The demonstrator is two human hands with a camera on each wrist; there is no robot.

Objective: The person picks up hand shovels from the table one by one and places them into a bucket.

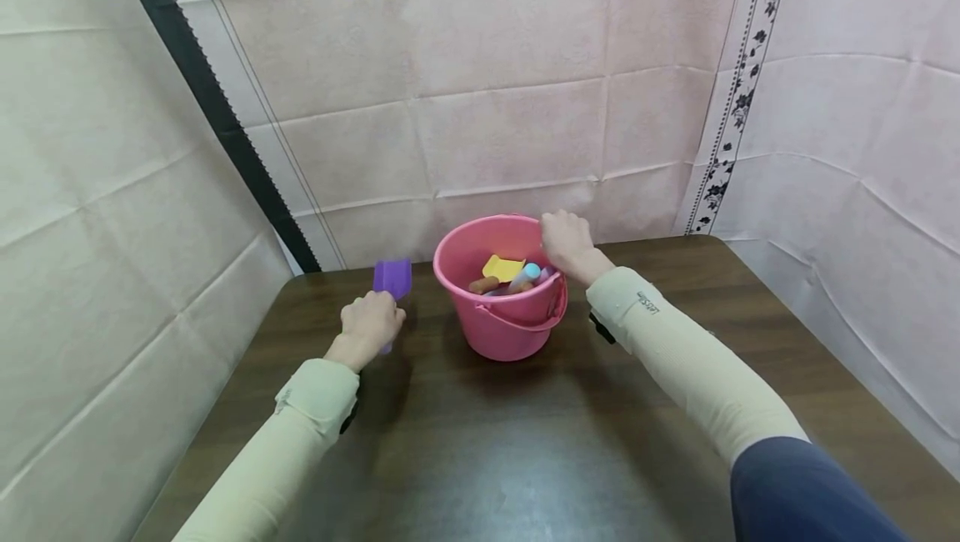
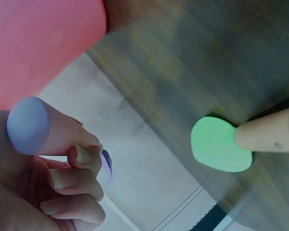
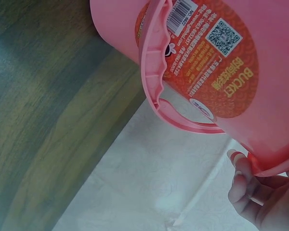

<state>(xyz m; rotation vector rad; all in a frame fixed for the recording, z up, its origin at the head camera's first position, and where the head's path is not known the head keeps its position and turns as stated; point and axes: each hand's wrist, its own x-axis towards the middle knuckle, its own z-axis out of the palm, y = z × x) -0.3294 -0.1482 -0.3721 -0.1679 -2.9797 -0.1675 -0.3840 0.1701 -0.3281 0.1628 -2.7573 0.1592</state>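
Note:
My left hand (image 1: 367, 325) grips a purple toy shovel (image 1: 392, 278) by its handle, blade upward, left of a pink bucket (image 1: 502, 333). In the left wrist view, the fingers (image 2: 74, 185) curl round the handle, whose rounded purple end (image 2: 29, 126) faces the camera. The bucket stands upright on the table, its handle hanging down the front. My right hand (image 1: 567, 243) holds the bucket's rim at the right; the right wrist view shows its fingers (image 3: 245, 185) bent at the rim. Inside the bucket lie a yellow piece (image 1: 502, 268), a blue-capped piece (image 1: 529, 272) and brown pieces (image 1: 483, 284).
The dark wooden table (image 1: 480, 459) is bounded by white cloth (image 1: 487, 100) behind and at both sides. A pale green rounded piece with a tan shaft (image 2: 267, 132) shows in the left wrist view. A printed label (image 3: 216, 62) is on the bucket's side.

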